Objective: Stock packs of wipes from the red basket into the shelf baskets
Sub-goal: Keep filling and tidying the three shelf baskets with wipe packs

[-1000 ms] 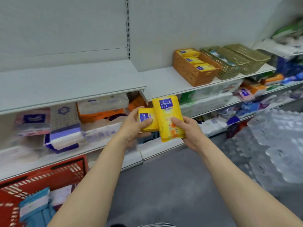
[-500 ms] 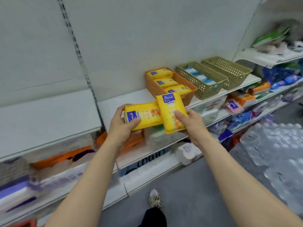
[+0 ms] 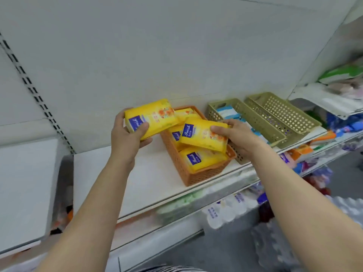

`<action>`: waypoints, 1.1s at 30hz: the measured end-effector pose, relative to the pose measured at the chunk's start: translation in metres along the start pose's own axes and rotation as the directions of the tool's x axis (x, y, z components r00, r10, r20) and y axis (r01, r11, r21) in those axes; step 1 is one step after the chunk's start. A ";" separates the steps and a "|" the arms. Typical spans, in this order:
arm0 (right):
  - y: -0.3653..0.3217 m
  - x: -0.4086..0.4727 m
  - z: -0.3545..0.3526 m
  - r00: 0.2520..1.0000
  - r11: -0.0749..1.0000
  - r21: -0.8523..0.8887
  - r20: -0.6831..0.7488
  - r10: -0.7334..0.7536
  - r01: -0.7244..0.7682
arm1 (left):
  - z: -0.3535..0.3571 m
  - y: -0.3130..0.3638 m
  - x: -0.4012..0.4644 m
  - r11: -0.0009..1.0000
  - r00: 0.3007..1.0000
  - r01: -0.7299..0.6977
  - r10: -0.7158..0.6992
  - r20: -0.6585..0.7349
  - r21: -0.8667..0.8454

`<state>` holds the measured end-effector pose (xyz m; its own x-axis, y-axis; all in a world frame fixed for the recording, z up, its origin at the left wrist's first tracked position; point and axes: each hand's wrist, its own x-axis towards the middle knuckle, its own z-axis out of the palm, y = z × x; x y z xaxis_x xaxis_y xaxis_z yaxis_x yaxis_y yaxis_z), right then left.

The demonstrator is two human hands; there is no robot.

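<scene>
My left hand (image 3: 126,138) grips a yellow pack of wipes (image 3: 152,116) just left of and above the orange shelf basket (image 3: 198,173). My right hand (image 3: 238,137) holds a second yellow pack (image 3: 200,135) over the middle of that basket, above several yellow packs (image 3: 200,158) lying inside. The basket stands on the white shelf (image 3: 145,173). The red basket is out of view.
Two olive perforated baskets stand to the right: the nearer one (image 3: 255,122) holds blue-and-white packs (image 3: 228,112), the farther one (image 3: 284,112) shows nothing inside. Lower shelves (image 3: 225,209) hold mixed packaged goods. Wrapped bottles (image 3: 279,248) sit on the floor at lower right.
Both hands have risen and moved forward with their packs to the orange basket. The two packs, held together before, are now apart. The view has swung up and closer to the shelf.
</scene>
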<state>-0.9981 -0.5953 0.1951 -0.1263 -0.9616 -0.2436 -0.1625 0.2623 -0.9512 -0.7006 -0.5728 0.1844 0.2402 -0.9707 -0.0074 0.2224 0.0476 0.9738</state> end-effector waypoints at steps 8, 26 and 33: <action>-0.013 0.078 0.016 0.957 0.961 -0.264 0.291 -0.002 0.083 | 0.002 -0.003 0.019 0.999 0.995 0.000 0.004 -0.099 0.047; -0.006 0.101 0.024 0.878 0.605 -0.643 0.267 -0.397 0.469 | 0.065 -0.018 -0.021 0.999 0.950 -0.007 0.022 -0.313 0.049; 0.025 0.095 0.028 0.698 0.358 -0.600 0.636 -0.328 0.715 | 0.083 -0.026 -0.046 0.998 0.916 -0.047 0.060 -0.398 0.043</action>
<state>-0.9869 -0.6818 0.1426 0.5877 -0.8088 0.0218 -0.7359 -0.5456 -0.4009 -0.7955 -0.5487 0.1782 0.6088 -0.7924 -0.0388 0.1704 0.0828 0.9819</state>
